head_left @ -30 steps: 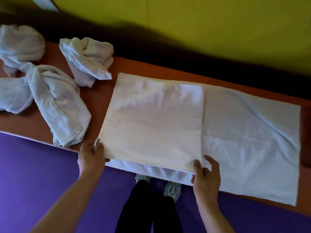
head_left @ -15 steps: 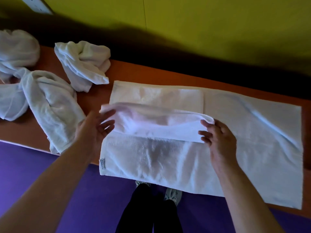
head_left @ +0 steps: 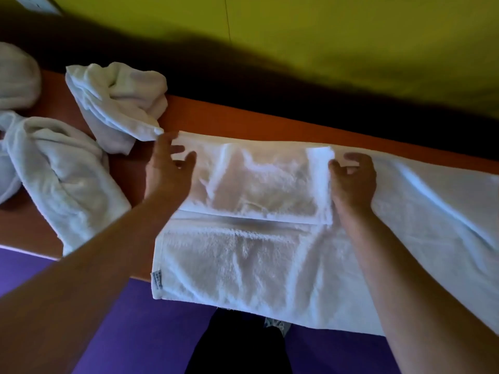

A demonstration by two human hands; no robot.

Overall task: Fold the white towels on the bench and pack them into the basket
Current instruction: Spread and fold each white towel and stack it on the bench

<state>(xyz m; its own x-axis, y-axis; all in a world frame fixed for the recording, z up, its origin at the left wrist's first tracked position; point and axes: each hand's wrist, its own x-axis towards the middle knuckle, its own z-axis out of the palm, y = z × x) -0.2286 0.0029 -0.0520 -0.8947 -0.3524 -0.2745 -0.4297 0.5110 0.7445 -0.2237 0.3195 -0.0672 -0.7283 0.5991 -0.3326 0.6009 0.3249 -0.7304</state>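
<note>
A white towel [head_left: 270, 252] is spread across the orange bench [head_left: 270, 130], its near edge hanging over the front. A folded flap [head_left: 259, 182] is laid over the far half. The flap's left end is touched by the left hand [head_left: 167, 171], fingers loosely spread; its right end is met by the right hand [head_left: 353, 179], fingers curled, though a pinch cannot be confirmed. Crumpled towels [head_left: 116, 103] lie at the left. No basket is seen.

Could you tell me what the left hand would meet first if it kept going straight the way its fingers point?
Probably the corner of the crumpled towel just beyond the left hand's fingertips, past the flat towel's far edge; depth is unclear, so it might slip past onto bare bench.
</note>
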